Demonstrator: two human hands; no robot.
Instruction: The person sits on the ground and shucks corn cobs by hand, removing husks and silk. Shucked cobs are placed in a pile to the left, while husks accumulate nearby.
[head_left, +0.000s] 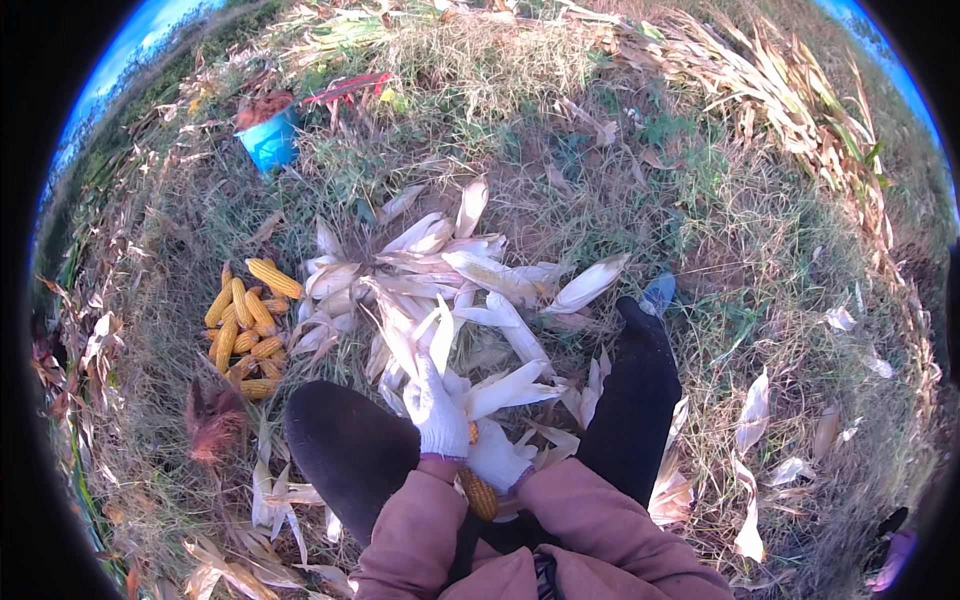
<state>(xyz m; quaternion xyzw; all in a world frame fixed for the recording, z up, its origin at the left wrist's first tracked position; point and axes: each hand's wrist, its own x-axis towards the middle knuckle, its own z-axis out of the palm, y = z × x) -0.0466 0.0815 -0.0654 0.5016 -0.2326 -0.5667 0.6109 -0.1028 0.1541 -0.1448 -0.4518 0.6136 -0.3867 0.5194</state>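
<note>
Between my knees is an ear of corn (480, 496), its yellow kernels bare at the lower end. My right hand (496, 454), in a white knit glove, is closed around its middle. Just above and to the left, my gloved left hand (433, 412) grips pale corn husk (443, 336) whose leaves stick up past the fingers. More peeled husk (506, 394) fans out to the right of both hands. The gloves hide part of the ear and where the husk joins it. Beyond them lies a heap of corn in pale husks (420, 262).
Husked yellow cobs (244, 319) are piled at the left, near reddish corn silk (214, 424). A blue bucket (270, 142) with reddish-brown contents stands farther off, beside a red object (349, 88). Dry cornstalks (802, 112) lie along the right. My bent legs flank the work.
</note>
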